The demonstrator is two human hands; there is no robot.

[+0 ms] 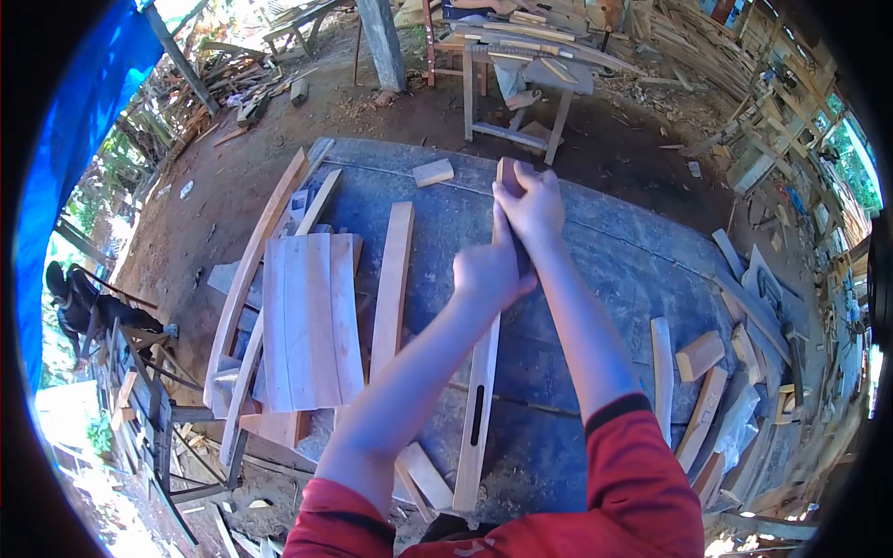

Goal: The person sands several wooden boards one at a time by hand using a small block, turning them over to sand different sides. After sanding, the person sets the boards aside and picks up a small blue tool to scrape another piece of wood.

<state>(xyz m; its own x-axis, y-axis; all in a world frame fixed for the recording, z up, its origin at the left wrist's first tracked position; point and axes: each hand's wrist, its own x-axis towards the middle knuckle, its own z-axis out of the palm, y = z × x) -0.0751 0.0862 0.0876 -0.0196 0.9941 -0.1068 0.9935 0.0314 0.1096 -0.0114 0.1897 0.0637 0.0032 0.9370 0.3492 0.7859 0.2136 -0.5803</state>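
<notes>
My right hand is closed around the far end of a long brown wooden block, which could be a hand plane; its details are hidden. Nearer to me, my left hand wraps the block's near part, slightly blurred. Beneath the hands a pale wooden strip runs away from my body, with a long dark slot cut in its near half. A thick straight board lies left of the strip. Farther left rests a panel of joined planks, on top of other pieces.
The dark worktable carries a small offcut at its far edge and a curved rail on the left. Wood pieces and clear plastic crowd its right side. Beyond stands a bench with timber, a person's leg beside it.
</notes>
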